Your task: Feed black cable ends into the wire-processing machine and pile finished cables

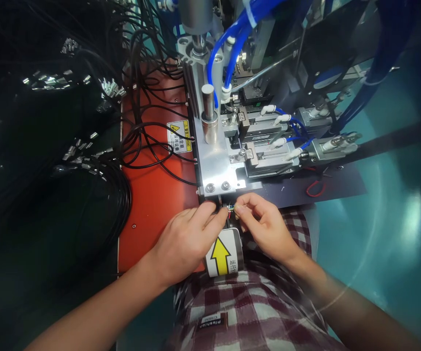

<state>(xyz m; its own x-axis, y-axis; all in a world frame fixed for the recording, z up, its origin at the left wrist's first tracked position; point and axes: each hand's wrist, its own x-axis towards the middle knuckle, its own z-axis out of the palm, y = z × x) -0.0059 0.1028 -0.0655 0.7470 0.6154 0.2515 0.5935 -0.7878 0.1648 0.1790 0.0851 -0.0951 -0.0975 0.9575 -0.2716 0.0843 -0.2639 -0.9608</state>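
My left hand (191, 237) is closed at the near end of the machine, its thumb and forefinger pinching the end of a cable that they mostly cover. Thin coloured wires (231, 208), among them red and green ones, fan out from that end. From the right, my right hand (263, 225) meets them, thumb and forefinger pinched on the wire tips. Just beyond both hands is the bolted metal plate (218, 170) of the machine. Below them sits a white label with a yellow arrow (220, 256).
Black cables (148, 131) lie across the orange panel (144, 204) on the left, near a coil of black cable (117, 209) and silvery connector ends (111, 90). Pneumatic cylinders (272, 158) with blue hoses (239, 34) stand at the right. A red wire loop (315, 189) rests on the dark plate.
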